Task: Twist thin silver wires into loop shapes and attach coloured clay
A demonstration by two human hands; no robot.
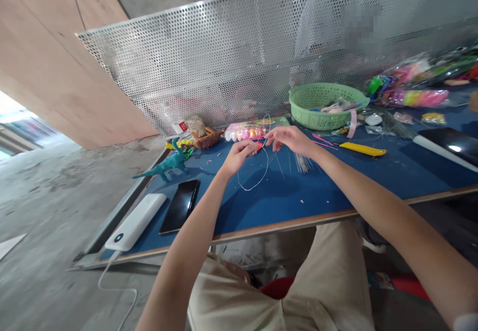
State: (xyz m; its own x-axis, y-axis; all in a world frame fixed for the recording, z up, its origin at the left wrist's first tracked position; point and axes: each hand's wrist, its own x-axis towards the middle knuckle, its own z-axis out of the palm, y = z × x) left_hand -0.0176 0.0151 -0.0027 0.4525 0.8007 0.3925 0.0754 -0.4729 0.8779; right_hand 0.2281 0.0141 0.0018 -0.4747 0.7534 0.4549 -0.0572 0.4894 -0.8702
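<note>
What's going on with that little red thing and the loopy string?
Someone is sitting at a blue table, using two bare hands. The left hand pinches the small red piece in its fingers. The right hand is close beside it, near the thin pale strand, but its exact grip is too small to see. The strand loops below the hands. A yellow cutter and a teal toy dinosaur lie or stand nearby, untouched.

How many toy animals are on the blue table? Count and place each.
3 plainly, left of the left hand: a teal long-necked dinosaur in front, a yellow spotted toy behind it, a brown toy right of that. Green parts nearby may be another, obscured.
</note>
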